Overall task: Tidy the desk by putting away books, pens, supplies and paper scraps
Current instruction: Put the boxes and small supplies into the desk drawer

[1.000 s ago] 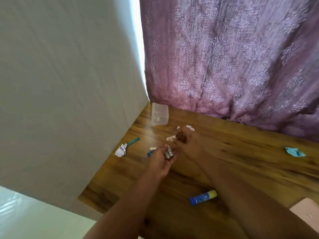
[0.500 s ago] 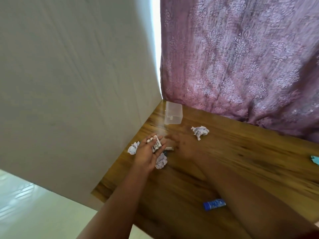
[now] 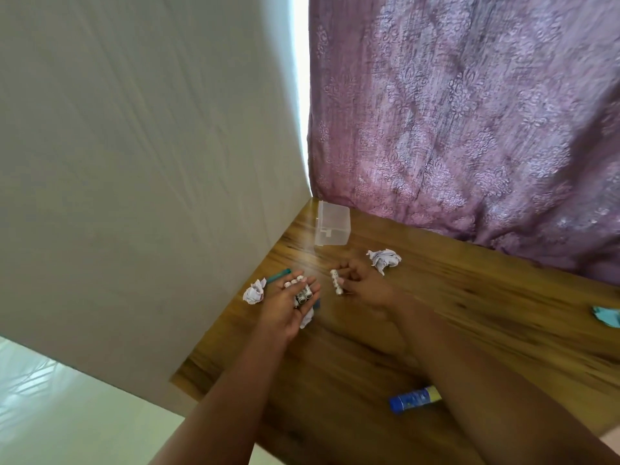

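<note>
Both forearms reach in from the near edge over the wooden desk; blue glue stick lies near the front beside the right forearm, long axis roughly left-right, yellowish end to the right; left hand is palm up, fingers loosely cupped, carrying a few small white cylindrical items, too small to tell what they are; the ones in the palm point roughly away from the camera; a white paper scrap peeks out under that hand; right hand sits just beside it, palm toward the left, fingers curled, pinching another small white piece whose long axis runs near-far, tilted slightly; crumpled paper ball lies at the desk's left edge beside the left fingertips; a teal pen just beyond it, angled up-right, partly hidden; second crumpled paper ball sits just beyond the right hand; teal paper scrap far right, cut by the frame; clear plastic box stands in the far corner; white wall on the left; purple patterned curtain behind the desk; pale floor lower left.
</note>
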